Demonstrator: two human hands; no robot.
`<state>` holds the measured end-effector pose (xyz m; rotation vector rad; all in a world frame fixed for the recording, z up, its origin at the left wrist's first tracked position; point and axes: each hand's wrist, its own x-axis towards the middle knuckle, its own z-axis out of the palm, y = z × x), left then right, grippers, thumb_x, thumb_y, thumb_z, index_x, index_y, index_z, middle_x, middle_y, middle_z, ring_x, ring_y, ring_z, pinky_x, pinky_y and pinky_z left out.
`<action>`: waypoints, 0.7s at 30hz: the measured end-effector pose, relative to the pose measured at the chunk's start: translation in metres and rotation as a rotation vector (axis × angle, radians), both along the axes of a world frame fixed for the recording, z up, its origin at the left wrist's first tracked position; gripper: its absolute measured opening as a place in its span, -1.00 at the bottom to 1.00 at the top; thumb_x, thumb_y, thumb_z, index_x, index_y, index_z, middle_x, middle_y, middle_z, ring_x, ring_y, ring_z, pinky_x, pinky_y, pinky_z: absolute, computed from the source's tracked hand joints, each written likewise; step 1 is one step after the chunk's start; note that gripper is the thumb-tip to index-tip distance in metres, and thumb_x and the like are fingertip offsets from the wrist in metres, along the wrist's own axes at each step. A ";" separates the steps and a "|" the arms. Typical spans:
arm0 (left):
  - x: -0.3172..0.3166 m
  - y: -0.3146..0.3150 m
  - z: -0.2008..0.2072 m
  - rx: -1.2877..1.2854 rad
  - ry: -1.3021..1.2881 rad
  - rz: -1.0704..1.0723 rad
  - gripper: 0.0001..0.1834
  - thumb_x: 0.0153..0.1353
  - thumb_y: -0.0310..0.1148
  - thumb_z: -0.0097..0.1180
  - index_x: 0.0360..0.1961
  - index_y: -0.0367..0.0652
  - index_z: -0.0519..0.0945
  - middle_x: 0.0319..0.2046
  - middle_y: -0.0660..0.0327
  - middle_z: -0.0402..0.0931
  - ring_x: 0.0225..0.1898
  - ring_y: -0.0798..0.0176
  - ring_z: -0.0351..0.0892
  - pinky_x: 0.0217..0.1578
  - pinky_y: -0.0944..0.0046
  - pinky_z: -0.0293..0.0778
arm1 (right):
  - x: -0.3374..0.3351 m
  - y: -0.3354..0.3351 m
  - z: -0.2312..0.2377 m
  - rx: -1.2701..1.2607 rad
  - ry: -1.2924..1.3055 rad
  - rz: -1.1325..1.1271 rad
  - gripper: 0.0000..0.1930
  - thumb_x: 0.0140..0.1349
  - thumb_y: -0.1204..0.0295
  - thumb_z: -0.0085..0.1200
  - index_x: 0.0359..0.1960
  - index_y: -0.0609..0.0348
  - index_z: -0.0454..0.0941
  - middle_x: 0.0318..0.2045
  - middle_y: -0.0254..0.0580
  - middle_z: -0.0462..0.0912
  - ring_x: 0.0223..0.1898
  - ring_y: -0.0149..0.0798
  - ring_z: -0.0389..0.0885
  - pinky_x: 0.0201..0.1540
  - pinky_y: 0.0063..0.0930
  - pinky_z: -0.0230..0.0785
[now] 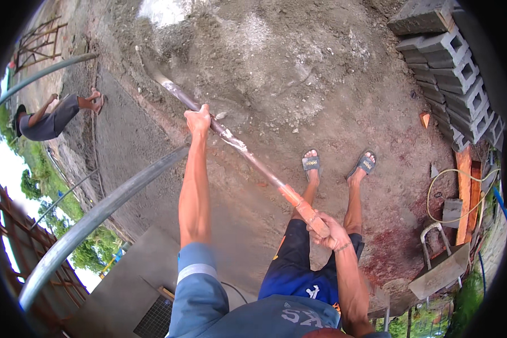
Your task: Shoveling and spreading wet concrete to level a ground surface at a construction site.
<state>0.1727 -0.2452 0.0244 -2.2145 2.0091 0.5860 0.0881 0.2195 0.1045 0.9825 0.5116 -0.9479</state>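
Note:
My left hand (pixel 198 119) is closed around the upper shaft of a long-handled tool (pixel 253 163), arm stretched forward. My right hand (pixel 331 231) wraps the orange butt end of the handle, in front of my thighs. The shaft slants from there up to the far left and is smeared with pale cement-like dust. Its far tip narrows and bends at the ground, so I cannot make out the tool's head. Beyond it spreads a heap of grey, sandy mix (pixel 265 79) with white powder (pixel 163 11) at its far edge.
Hollow concrete blocks (pixel 462 79) are stacked at the right, above orange timber (pixel 463 191), a yellow hose (pixel 429 205) and a wheelbarrow (pixel 448 270). Grey poles (pixel 107 214) slant across the left. Another person (pixel 53 118) is at the far left.

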 end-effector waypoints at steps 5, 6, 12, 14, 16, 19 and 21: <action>0.006 0.052 0.084 0.327 0.759 0.201 -0.69 0.11 -0.28 0.09 -0.34 -0.32 0.35 -0.40 0.08 0.44 -0.28 0.05 0.57 -0.25 0.04 0.53 | -0.015 0.035 -0.021 0.034 0.528 -0.144 -0.66 0.23 0.33 -0.04 -0.01 0.11 0.23 -0.49 -0.26 0.40 -0.59 -0.35 0.44 -0.55 -0.38 0.43; 0.003 0.070 0.088 0.327 0.754 0.197 -0.69 0.11 -0.28 0.09 -0.34 -0.32 0.35 -0.40 0.08 0.44 -0.28 0.05 0.57 -0.25 0.04 0.53 | -0.026 0.048 -0.016 0.110 0.629 -0.217 -0.68 0.25 0.37 -0.06 0.02 0.04 0.23 -0.56 -0.28 0.39 -0.63 -0.34 0.44 -0.59 -0.40 0.45; -0.032 0.198 0.002 0.389 1.236 0.864 -0.73 0.13 -0.23 0.10 -0.55 0.03 0.27 -0.71 0.41 0.21 -0.71 0.48 0.23 -0.67 0.43 0.31 | -0.054 0.192 -0.038 0.393 0.988 -0.181 -0.94 0.19 0.49 -0.07 -0.40 0.16 0.32 -0.65 -0.34 0.36 -0.66 -0.43 0.40 -0.61 -0.57 0.29; -0.050 0.281 -0.049 0.519 1.153 0.928 -0.75 0.09 -0.25 0.13 -0.46 -0.01 0.28 -0.67 0.38 0.19 -0.66 0.43 0.22 -0.64 0.36 0.28 | -0.065 0.253 -0.020 0.585 1.063 -0.057 -0.88 0.19 0.46 -0.08 -0.50 0.17 0.34 -0.67 -0.35 0.36 -0.65 -0.46 0.40 -0.60 -0.59 0.28; -0.062 0.378 -0.095 0.748 1.056 1.072 -0.78 0.09 -0.29 0.11 -0.51 -0.02 0.30 -0.68 0.37 0.23 -0.68 0.41 0.25 -0.65 0.32 0.30 | -0.065 0.323 0.008 0.811 1.133 -0.002 -0.85 0.19 0.42 -0.10 -0.50 0.18 0.41 -0.68 -0.36 0.39 -0.67 -0.47 0.38 -0.63 -0.60 0.26; -0.089 0.538 -0.114 1.071 0.917 1.195 -0.82 0.07 -0.33 0.10 -0.49 -0.03 0.32 -0.69 0.36 0.23 -0.71 0.39 0.26 -0.66 0.30 0.34 | -0.041 0.440 0.070 1.208 1.376 0.210 -0.76 0.16 0.40 -0.26 -0.46 0.21 0.49 -0.76 -0.39 0.35 -0.83 -0.50 0.21 -0.82 -0.60 0.05; -0.078 0.607 -0.125 1.162 0.826 1.271 -0.81 0.06 -0.33 0.12 -0.49 -0.07 0.34 -0.68 0.32 0.26 -0.70 0.36 0.29 -0.66 0.28 0.36 | -0.047 0.440 0.122 1.256 1.185 0.386 -0.75 0.12 0.40 -0.25 -0.56 0.16 0.50 -0.80 -0.46 0.19 -0.83 -0.56 0.13 -0.79 -0.62 -0.03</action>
